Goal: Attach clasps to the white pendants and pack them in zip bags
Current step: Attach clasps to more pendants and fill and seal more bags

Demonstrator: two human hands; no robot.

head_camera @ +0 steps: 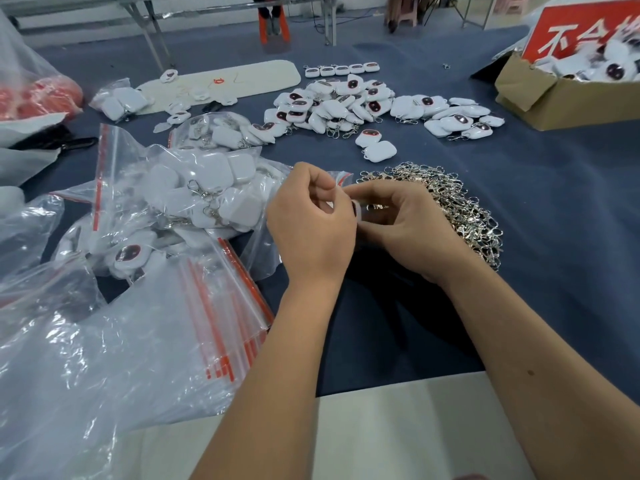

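Note:
My left hand [311, 225] and my right hand [403, 230] meet over the blue cloth, fingers curled round one white pendant [356, 209] that shows only as a sliver between them. A silver clasp [375, 206] peeks out beside the right thumb. Just right of my hands lies a heap of metal clasps [453, 202]. To the left, zip bags filled with white pendants [194, 199] lie stacked, and a fan of flat zip bags with red strips [225, 306] sits nearer to me.
A pile of loose white pendants [346, 105] spreads across the far middle of the cloth. A cardboard box [540, 95] with more pendants stands at the far right. Big clear plastic bags [69, 358] cover the left. The table's pale front edge [398, 427] is near me.

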